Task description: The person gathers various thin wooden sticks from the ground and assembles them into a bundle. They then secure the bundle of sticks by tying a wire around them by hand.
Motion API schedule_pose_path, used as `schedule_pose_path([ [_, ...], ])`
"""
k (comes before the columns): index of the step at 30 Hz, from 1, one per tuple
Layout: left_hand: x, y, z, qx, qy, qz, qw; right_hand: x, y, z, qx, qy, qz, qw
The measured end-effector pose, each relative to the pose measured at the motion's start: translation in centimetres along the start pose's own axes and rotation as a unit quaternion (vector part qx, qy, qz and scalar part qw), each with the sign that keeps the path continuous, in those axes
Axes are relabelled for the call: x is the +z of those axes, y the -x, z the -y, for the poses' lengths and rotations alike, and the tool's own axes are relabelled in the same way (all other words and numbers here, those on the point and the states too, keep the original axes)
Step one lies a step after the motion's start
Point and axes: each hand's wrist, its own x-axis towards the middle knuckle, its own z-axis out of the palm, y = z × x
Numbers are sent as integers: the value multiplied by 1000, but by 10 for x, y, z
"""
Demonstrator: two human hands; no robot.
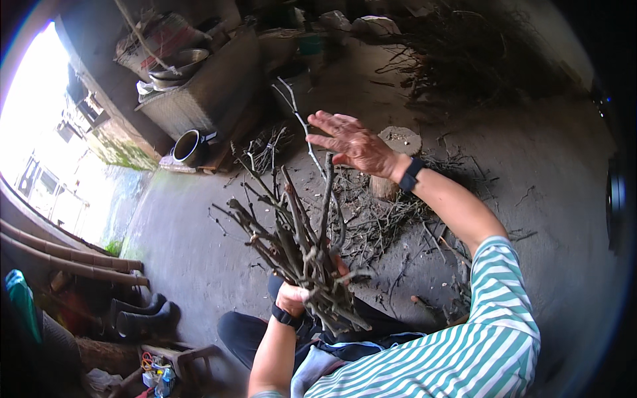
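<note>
My left hand [293, 298] grips a thick bundle of dry sticks [308, 263] near its lower end, above my lap. The bundle fans out upward, with forked and knobbly branches of varied thickness. A pale forked twig [303, 124] rises above the rest, past my raised right hand [351, 144]. The fingers of that hand are spread over the top of the bundle; whether they touch the pale twig I cannot tell. Both wrists wear dark bands. Behind my right hand a wooden chopping stump [399, 141] stands on the floor, among scattered twigs [378, 229].
A large brushwood pile [477, 59] lies at the back right. A smaller twig bundle [266, 149] sits beyond the sticks. At the left are a metal pot [187, 148], bamboo poles [74, 261], rubber boots [147, 318] and a small wooden stool [191, 355].
</note>
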Motion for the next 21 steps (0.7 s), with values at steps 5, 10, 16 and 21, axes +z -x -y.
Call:
schedule_pose_path([
  [5, -1, 2, 15, 43, 35, 49, 997, -8, 2, -5, -113, 27, 13, 993],
  [10, -10, 20, 37, 55, 94, 133, 985, -13, 5, 1, -151, -12, -24, 988],
  [16, -3, 18, 35, 101, 111, 181, 972, 3, 22, 48, 9, -75, -21, 997],
  [21, 14, 1, 20, 103, 120, 175, 972, 32, 37, 84, 206, -178, -52, 961],
])
